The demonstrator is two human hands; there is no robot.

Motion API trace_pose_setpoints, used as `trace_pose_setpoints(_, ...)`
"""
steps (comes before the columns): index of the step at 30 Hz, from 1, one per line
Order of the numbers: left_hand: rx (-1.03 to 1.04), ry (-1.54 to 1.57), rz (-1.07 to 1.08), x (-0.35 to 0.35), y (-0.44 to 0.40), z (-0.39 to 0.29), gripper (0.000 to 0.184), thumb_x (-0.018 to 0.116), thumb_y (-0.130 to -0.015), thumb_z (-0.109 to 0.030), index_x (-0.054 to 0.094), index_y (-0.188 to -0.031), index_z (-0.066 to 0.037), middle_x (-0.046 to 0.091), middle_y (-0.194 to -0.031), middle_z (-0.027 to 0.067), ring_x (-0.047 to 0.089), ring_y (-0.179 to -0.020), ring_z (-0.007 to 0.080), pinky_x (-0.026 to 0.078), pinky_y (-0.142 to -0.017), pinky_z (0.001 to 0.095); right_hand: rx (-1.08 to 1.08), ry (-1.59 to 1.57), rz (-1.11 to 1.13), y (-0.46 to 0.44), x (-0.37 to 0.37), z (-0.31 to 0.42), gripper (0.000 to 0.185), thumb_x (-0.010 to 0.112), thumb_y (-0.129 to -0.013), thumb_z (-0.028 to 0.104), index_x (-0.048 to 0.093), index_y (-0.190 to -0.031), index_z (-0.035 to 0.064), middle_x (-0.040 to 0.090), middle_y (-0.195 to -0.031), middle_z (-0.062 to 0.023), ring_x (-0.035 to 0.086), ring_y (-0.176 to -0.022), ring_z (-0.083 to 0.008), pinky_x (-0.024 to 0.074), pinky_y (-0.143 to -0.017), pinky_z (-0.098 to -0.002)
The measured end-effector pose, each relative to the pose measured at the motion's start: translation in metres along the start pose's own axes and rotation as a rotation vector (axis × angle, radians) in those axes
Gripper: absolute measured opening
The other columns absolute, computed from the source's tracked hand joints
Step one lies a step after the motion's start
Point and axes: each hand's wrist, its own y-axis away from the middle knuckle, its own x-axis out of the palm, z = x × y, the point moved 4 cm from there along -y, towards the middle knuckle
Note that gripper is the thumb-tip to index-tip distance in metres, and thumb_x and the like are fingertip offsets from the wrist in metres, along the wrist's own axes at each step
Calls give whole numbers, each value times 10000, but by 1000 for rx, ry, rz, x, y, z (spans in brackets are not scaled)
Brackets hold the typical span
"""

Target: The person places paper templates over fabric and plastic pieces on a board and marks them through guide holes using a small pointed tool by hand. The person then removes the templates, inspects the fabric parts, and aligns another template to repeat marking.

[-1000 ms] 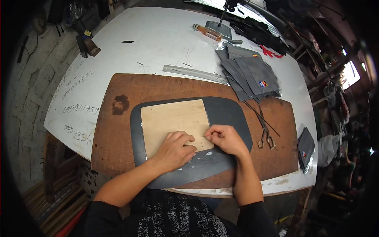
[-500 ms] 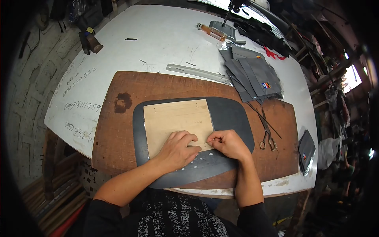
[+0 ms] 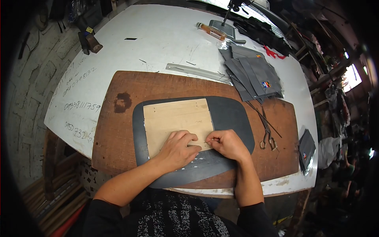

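A pale rectangular board (image 3: 177, 118), like thin wood or card with small holes near its corners, lies on a dark grey sheet (image 3: 231, 114) with rounded corners. My left hand (image 3: 178, 150) rests on the board's lower part, fingers bent and thumb apart, pressing from above without gripping anything. At the board's lower right corner my right hand (image 3: 227, 144) is closed in a pinch. A thin dark tip shows at its fingertips, too small to name. Small pale marks dot the sheet below the board.
Under the sheet is a brown wooden board (image 3: 158, 85) on a white table (image 3: 130, 51). Scissors (image 3: 268, 134) lie at the right. Beyond are a metal ruler (image 3: 197, 72), stacked grey pieces (image 3: 252, 73), a bottle (image 3: 211, 31) and a grey piece (image 3: 306, 152) by the right edge.
Both hands stay in nearly the same place. The board and sheet look almost unmoved, with only a very slight shift.
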Motion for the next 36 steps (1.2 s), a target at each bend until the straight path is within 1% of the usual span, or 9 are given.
trace_pose_setpoints(5,-5,12,3,0,0,1,211,786,-801,-175,774,-1011,-165,618,-1186,35,557,-1164,264,440,-979,426,-22,31,-1,-1,0,3,151,691,-837,1,743,-978,1,707,-754,-139,659,-648,-167,517,-641,-304)
trace_pose_setpoints(8,-5,12,1,0,0,0,204,783,-806,-173,773,-1009,-161,618,-1187,38,556,-1162,266,440,-981,425,-69,141,-45,-1,0,13,114,683,-827,74,747,-919,55,708,-802,-182,707,-734,-350,533,-665,-428)
trace_pose_setpoints(14,1,13,-2,-1,-2,0,196,777,-803,-174,770,-997,-147,627,-1168,55,564,-1142,271,438,-980,424,-117,598,-28,-6,13,47,71,685,-775,88,733,-821,61,712,-776,-177,714,-748,-373,560,-668,-464)
trace_pose_setpoints(18,0,-12,6,0,-3,1,187,772,-804,-173,769,-987,-134,629,-1165,59,568,-1136,274,434,-982,429,-148,709,97,-13,24,57,93,677,-770,101,725,-842,67,718,-790,-173,717,-770,-376,564,-663,-465)
trace_pose_setpoints(21,16,-3,-3,-1,-1,0,179,773,-809,-173,770,-982,-129,626,-1170,57,565,-1140,275,431,-982,431,-119,700,32,-12,13,42,88,676,-812,63,736,-872,39,699,-718,-141,708,-678,-268,542,-621,-390)
trace_pose_setpoints(24,15,19,-12,-2,0,-2,175,774,-815,-173,771,-985,-132,622,-1178,53,560,-1149,275,429,-980,430,-69,-19,77,-9,-2,6,82,681,-870,33,740,-919,5,627,-643,-51,579,-594,-111,469,-573,-297)
trace_pose_setpoints(25,12,21,-5,-1,0,-1,176,775,-816,-174,771,-987,-134,620,-1181,51,558,-1154,274,428,-980,430,11,-166,81,-7,0,-7,74,686,-902,23,737,-943,-12,552,-639,25,449,-603,-40,395,-554,-249)
trace_pose_setpoints(28,4,22,3,-2,1,-1,179,776,-816,-172,771,-992,-138,617,-1188,49,552,-1164,271,424,-984,431,75,-145,77,3,-1,-16,109,715,-860,56,746,-957,16,628,-657,-44,530,-586,-100,463,-583,-290)
trace_pose_setpoints(36,3,25,2,0,1,0,181,778,-814,-164,773,-993,-146,610,-1196,42,544,-1174,264,421,-991,428,48,-153,91,3,2,-14,86,719,-875,50,751,-949,20,625,-635,-50,537,-573,-112,456,-569,-302)
